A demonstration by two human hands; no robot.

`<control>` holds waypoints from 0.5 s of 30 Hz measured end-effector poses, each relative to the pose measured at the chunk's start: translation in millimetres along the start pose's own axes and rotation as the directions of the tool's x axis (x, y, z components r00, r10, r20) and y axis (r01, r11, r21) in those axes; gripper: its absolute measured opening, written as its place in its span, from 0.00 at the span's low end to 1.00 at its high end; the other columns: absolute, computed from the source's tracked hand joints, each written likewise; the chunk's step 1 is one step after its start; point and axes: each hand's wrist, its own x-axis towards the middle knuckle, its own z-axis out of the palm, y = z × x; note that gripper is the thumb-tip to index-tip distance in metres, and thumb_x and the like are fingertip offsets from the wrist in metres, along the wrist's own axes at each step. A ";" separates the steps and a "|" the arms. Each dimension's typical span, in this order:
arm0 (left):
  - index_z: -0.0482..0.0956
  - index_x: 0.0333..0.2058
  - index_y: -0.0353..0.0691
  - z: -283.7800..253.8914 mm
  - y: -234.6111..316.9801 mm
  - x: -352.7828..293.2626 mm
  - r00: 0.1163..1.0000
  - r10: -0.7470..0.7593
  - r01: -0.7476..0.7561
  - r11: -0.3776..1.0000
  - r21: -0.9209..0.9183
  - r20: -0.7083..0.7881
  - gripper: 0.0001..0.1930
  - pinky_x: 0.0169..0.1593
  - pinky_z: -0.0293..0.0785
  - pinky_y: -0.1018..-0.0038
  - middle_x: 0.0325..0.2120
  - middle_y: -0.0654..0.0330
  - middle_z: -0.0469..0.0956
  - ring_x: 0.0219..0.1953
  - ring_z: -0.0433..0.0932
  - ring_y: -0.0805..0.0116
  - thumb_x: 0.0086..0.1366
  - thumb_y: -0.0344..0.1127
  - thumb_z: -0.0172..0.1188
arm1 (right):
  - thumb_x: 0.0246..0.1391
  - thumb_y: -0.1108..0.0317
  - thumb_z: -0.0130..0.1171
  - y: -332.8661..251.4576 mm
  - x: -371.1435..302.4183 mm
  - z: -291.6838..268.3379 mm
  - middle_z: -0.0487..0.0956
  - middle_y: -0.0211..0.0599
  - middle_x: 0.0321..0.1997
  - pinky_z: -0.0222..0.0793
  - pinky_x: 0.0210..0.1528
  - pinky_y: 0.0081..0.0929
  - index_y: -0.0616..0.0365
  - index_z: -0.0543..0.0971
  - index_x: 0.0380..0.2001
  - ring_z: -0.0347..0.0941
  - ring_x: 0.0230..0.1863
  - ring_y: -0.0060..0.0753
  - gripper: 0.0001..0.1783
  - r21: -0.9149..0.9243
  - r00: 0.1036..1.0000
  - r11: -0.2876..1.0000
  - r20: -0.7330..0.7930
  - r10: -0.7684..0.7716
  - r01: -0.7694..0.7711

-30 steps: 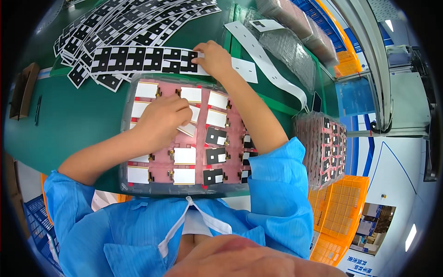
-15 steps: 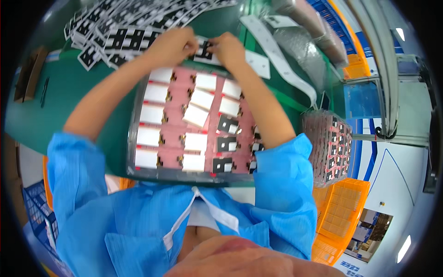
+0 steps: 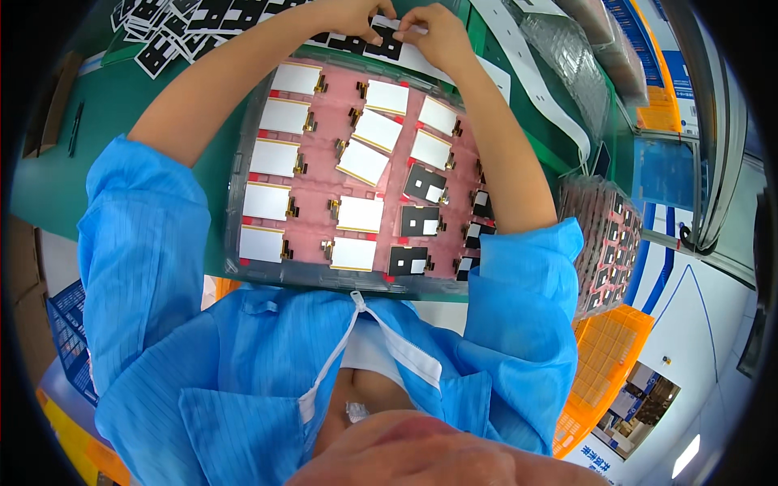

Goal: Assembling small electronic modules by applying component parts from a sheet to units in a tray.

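At the far side of the bench, my left hand (image 3: 350, 16) and my right hand (image 3: 439, 39) meet over a white backing strip with black die-cut stickers (image 3: 382, 47). The fingers of both hands are curled in a pinch, right beside one black piece. What lies between the fingertips is too small to make out. Below my hands is a clear tray with a pink lining (image 3: 320, 150). It holds rows of white rectangular panels (image 3: 279, 115) with small gold-and-black connector tails. Several panels toward its right carry black stickers (image 3: 420, 220); my right forearm hides some of them.
Loose black-and-white sticker sheets (image 3: 158, 53) pile up at the far left. A pen (image 3: 76, 130) lies on the green bench (image 3: 113, 190). To the right are a long white strip (image 3: 531, 81), bubble wrap (image 3: 567, 49), stacked filled trays (image 3: 604, 251) and an orange crate (image 3: 604, 356).
The whole view has shifted, so the tray and hands sit higher in the picture. Both hands have come closer together and slightly rightward over the sticker strip.
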 end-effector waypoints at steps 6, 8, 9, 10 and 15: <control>0.83 0.44 0.37 -4.5 12.1 2.1 0.998 0.019 -0.018 1.000 -0.008 0.056 0.22 0.34 0.77 0.66 0.27 0.51 0.83 0.29 0.82 0.58 0.48 0.33 0.74 | 0.56 0.73 0.62 18.4 -17.7 -54.8 0.72 0.20 0.26 0.64 0.36 0.19 0.54 0.75 0.31 0.66 0.30 0.16 0.05 0.739 0.930 0.617 0.034 0.366 -0.270; 0.82 0.47 0.39 6.4 -32.1 -9.6 0.872 0.435 -0.462 0.883 -0.081 -0.226 0.24 0.42 0.76 0.63 0.38 0.48 0.79 0.39 0.80 0.52 0.49 0.35 0.75 | 0.56 0.75 0.61 12.0 -29.8 -72.1 0.72 0.23 0.28 0.62 0.36 0.19 0.54 0.73 0.34 0.66 0.30 0.17 0.07 0.793 0.906 0.522 0.086 0.414 -0.313; 0.81 0.48 0.39 10.4 -26.6 -0.6 0.957 0.248 -0.242 0.969 0.053 -0.152 0.25 0.44 0.75 0.63 0.41 0.47 0.77 0.41 0.79 0.51 0.49 0.36 0.75 | 0.56 0.76 0.60 12.7 -41.5 -80.5 0.72 0.23 0.29 0.62 0.36 0.19 0.55 0.72 0.35 0.66 0.31 0.18 0.08 0.765 0.907 0.552 0.098 0.410 -0.331; 0.81 0.49 0.39 12.8 -16.1 1.2 0.994 0.029 -0.007 0.979 0.203 -0.105 0.26 0.46 0.74 0.62 0.43 0.47 0.75 0.43 0.77 0.49 0.49 0.37 0.75 | 0.56 0.77 0.59 -0.8 -52.2 -86.8 0.71 0.24 0.29 0.62 0.36 0.19 0.55 0.71 0.36 0.66 0.32 0.18 0.09 0.740 0.907 0.573 0.119 0.403 -0.352; 0.83 0.43 0.38 11.9 29.8 -31.0 0.954 0.099 -0.060 0.988 0.143 -0.282 0.18 0.43 0.75 0.63 0.33 0.51 0.79 0.38 0.80 0.53 0.52 0.34 0.70 | 0.54 0.77 0.61 -44.3 -115.3 -129.8 0.74 0.26 0.35 0.66 0.42 0.20 0.57 0.76 0.37 0.70 0.38 0.21 0.08 0.713 0.918 0.596 0.179 0.355 -0.370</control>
